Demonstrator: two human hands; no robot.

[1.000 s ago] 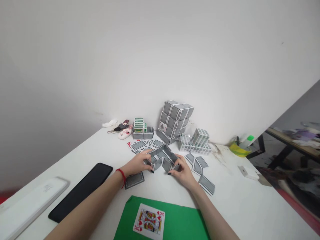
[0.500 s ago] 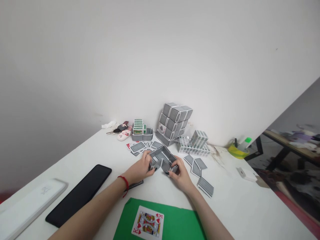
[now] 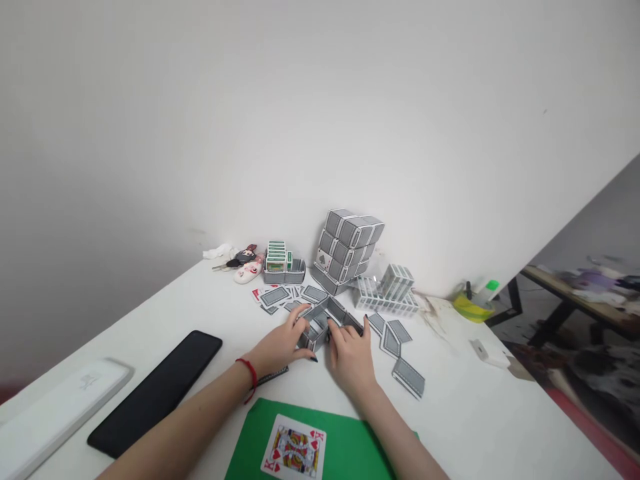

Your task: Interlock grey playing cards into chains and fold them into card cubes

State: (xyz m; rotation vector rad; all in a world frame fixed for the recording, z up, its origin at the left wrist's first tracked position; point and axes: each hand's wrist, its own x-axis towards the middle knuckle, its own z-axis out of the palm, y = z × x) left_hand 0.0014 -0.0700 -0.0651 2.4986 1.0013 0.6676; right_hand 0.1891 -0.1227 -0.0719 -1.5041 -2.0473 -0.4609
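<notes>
A small box-like piece folded from grey-backed playing cards (image 3: 320, 323) sits on the white table (image 3: 480, 413). My left hand (image 3: 280, 345), with a red string at the wrist, grips its left side with curled fingers. My right hand (image 3: 350, 353) presses against its right and near side, fingers bent over the card walls. Loose grey-backed cards (image 3: 395, 337) lie flat around the piece. A king of hearts (image 3: 294, 448) lies face up on a green sheet (image 3: 350, 453) near me.
A tall cube stack of folded cards (image 3: 347, 250) stands by the wall, with a low card rack (image 3: 387, 290) to its right and a small card tray (image 3: 284, 263) to its left. A black phone (image 3: 157, 390) and a white case (image 3: 55, 417) lie at left. Keys and a pink charm (image 3: 240, 263) rest near the wall.
Both hands have closed in on the folded card piece; my right hand has slid left over its near side, squeezing the open walls together. The view has shifted slightly.
</notes>
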